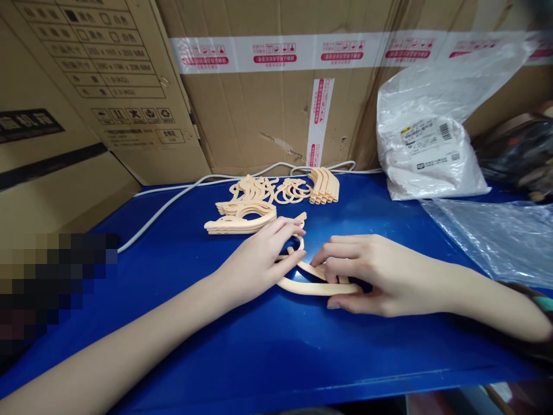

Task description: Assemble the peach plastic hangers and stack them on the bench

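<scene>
A beige plastic clothes hanger, put together from curved parts, lies low over the blue table in front of me. My left hand grips its left and upper part, covering much of that side. My right hand closes round its right end, thumb below and fingers above. Just behind my left hand sits a stack of flat beige hanger arms. Farther back lie a pile of beige hanger pieces, several hooks with rings and a bundle of short curved tubes.
Cardboard boxes wall off the back and left of the blue table. A white cable runs along the rear. At the back right stands a white plastic bag with a label, beside a clear plastic sheet.
</scene>
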Action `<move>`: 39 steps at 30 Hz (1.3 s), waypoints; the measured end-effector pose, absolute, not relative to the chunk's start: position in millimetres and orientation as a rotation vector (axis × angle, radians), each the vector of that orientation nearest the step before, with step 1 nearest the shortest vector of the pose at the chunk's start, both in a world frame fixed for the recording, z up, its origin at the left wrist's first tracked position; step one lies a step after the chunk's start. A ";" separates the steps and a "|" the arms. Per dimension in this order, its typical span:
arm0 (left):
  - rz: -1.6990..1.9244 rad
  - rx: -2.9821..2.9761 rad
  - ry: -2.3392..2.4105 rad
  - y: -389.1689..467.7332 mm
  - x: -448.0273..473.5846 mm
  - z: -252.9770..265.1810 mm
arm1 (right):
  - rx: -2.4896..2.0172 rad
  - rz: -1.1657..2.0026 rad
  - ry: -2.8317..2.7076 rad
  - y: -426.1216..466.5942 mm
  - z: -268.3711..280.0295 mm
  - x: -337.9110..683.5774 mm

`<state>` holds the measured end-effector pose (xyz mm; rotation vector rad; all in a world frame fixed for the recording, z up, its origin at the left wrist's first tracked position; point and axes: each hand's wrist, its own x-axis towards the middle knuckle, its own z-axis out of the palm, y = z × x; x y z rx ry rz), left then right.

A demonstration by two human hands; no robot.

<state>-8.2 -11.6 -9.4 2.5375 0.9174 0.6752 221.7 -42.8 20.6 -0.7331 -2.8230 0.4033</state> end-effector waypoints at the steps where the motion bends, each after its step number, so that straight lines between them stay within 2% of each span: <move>1: 0.679 2.537 0.920 -11.5 -8.2 -9.4 | -0.745 0.421 -2.824 -43.4 20.4 221.1; 19: 0.689 2.521 0.877 -9.4 -8.1 -10.9 | -0.618 0.546 -2.817 -46.4 17.4 218.6; 30: 0.714 2.394 0.817 -7.4 -7.1 -10.5 | -0.845 0.491 -2.681 -28.1 9.6 226.6; 39: 0.672 2.366 0.795 -5.5 -8.7 -8.2 | -0.783 0.650 -2.555 -19.6 1.7 227.6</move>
